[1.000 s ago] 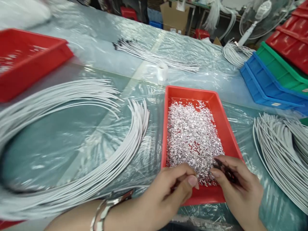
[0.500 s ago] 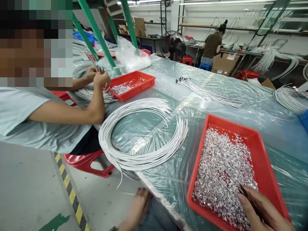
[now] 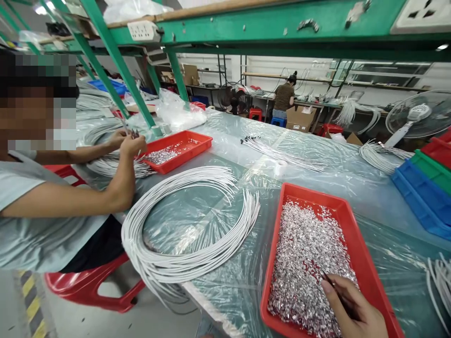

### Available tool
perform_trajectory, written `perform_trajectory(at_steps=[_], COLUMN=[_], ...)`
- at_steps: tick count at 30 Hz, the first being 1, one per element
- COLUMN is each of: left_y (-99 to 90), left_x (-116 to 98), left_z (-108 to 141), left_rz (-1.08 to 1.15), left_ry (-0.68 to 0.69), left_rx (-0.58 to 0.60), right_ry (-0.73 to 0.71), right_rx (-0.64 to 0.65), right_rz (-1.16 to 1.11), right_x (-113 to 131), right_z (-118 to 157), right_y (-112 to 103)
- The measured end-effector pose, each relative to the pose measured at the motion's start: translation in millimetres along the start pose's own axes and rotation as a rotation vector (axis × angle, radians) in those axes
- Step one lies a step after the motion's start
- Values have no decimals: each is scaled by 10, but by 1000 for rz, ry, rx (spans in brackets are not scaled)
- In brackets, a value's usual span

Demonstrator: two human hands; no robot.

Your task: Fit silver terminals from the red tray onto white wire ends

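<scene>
My right hand (image 3: 355, 305) is closed around dark, thin-tipped tweezers (image 3: 333, 284), whose tips point down into a heap of small shiny metal pieces (image 3: 306, 239). These pieces cover most of the floor of a red tray (image 3: 364, 249), whose base shows in a small gap near the tips. Whether the tips hold a piece is too small to tell. Left of the tray lies an open coil of white cables (image 3: 190, 272), its cut ends facing the tray. My left hand is not in view.
A co-worker (image 3: 66, 188) at the left handles cables beside another red tray (image 3: 183, 148). Black-tipped cables (image 3: 282, 152) and a white roll (image 3: 281, 168) lie farther back. Stacked bins (image 3: 423, 192) stand at right; a green shelf beam (image 3: 246, 30) crosses above.
The view has tilted up and swung right, bringing in the shelf beam and stacked bins. My left hand has dropped out at the bottom. My right hand keeps the tweezers over the pieces.
</scene>
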State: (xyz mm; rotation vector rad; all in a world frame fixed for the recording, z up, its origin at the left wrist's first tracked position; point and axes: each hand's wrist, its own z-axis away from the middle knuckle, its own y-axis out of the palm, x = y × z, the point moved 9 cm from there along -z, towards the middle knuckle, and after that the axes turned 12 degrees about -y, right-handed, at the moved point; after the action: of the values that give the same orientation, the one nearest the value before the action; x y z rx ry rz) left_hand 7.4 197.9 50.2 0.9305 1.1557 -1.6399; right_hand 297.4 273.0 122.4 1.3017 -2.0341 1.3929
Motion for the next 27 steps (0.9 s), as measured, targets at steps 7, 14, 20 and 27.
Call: perform_trajectory(at_steps=[7,14,20,27], left_y=[-528,-369,-191,-91], left_x=[-848,-946,-672,-710], left_z=[-702,-1364,-1061,-957], left_rz=[-542,-918,-1058,-974], left_ry=[-45,-145,-168,-93], left_rx=[-405,-391,-310,-249], right_ry=[76,81,-23,-12], right_rx=[-4,-27,23,41], right_rz=[85,71,94,107], right_x=[36,63,131,149], right_z=[9,33,45,24], right_y=[-2,15,38,53])
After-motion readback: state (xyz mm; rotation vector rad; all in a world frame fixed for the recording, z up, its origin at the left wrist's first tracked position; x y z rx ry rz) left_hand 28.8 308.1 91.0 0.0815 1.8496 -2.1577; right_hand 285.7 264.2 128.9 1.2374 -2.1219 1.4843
